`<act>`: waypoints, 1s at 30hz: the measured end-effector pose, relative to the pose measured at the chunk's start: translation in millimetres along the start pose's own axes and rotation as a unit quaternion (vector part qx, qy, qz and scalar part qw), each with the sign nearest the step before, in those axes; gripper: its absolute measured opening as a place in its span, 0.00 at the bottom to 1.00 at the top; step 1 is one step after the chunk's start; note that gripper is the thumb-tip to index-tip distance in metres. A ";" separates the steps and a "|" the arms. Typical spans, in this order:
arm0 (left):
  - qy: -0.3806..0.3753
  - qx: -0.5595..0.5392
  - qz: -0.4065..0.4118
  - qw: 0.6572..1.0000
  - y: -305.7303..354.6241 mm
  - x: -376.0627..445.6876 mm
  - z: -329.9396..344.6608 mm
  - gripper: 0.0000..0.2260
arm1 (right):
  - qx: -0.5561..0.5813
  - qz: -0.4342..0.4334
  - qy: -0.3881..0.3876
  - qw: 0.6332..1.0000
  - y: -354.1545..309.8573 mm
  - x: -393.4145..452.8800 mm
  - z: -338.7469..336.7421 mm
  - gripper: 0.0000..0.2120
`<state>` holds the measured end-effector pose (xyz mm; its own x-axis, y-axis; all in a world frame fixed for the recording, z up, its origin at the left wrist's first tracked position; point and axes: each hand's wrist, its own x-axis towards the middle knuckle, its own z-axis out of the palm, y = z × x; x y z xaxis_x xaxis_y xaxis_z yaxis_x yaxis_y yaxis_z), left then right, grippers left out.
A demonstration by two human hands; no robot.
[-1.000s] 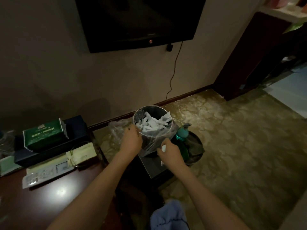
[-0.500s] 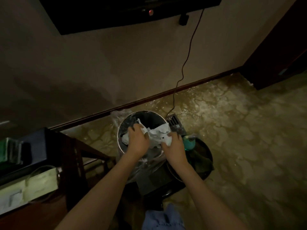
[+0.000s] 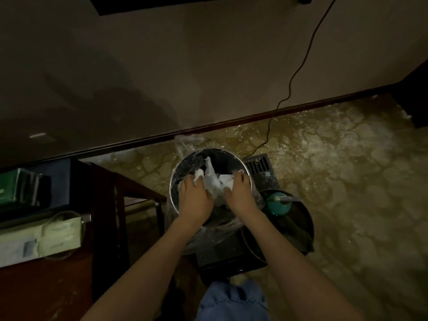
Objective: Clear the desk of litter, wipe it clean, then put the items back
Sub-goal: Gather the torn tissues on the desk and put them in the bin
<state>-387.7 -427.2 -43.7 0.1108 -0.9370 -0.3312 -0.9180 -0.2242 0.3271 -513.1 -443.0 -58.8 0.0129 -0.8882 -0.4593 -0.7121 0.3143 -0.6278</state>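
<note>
1. Dim room with a plain wall, a dark skirting board and a mottled yellowish floor; the landmark is a round metal waste bin (image 3: 185,158) standing on the floor near the wall, lined with a clear plastic bag (image 3: 183,141).
2. Left of the bin, the dark wooden desk (image 3: 46,286) juts in, bearing a pale flat box (image 3: 41,237) and, further from the bin, a green packet (image 3: 14,188) on a dark box.
3. Just right of the bin, a dark round basin (image 3: 301,223) holds a teal pump bottle (image 3: 276,206); behind the bin a floor grate (image 3: 258,163) shows.
4. The litter, crumpled white paper (image 3: 214,181), sits inside the bin mouth between both hands.
5. Left hand (image 3: 194,198) is over the bin's left half, fingers bent down onto the paper; right hand (image 3: 239,193) mirrors it on the right, fingers curled onto the wad. Whether they pinch it or only press cannot be told for sure; it reads as pressing it down with a light hold.
6. Judged step: tamping the litter into the bin.
7. To do it well: push straight down at the middle, keep the liner's edge over the rim, avoid tipping the bin toward the basin, then let go only once the paper sits below the rim.
8. Wiping and putting items back look not yet done.
</note>
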 end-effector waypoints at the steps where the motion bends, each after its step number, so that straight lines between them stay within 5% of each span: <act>1: -0.004 -0.002 -0.001 1.000 -3.7 -2.1 -0.8 0.22 | -0.003 -0.001 -0.026 1.000 -1.7 5.2 2.9 0.29; 6: -0.001 0.002 -0.005 1.000 -28.5 -13.1 -17.5 0.20 | -0.081 0.021 -0.150 0.985 -10.2 18.5 7.2 0.32; 14: 0.049 -0.026 -0.071 0.996 -66.9 -57.7 -66.9 0.18 | -0.208 0.054 0.001 0.977 -67.0 -30.5 5.0 0.27; 21: 0.126 -0.043 -0.131 0.982 -150.7 -145.9 -117.6 0.17 | -0.244 -0.131 -0.067 0.959 -146.4 -131.3 83.6 0.23; 30: 0.200 -0.084 -0.246 0.945 -304.9 -334.9 -142.4 0.19 | -0.282 -0.257 -0.117 0.917 -222.5 -301.2 217.9 0.23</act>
<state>-90.8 -83.2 93.5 0.6741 -0.7270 -0.1307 -0.6480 -0.6670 0.3678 -205.6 -172.3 82.2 0.5514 -0.7538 -0.3574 -0.8190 -0.4076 -0.4038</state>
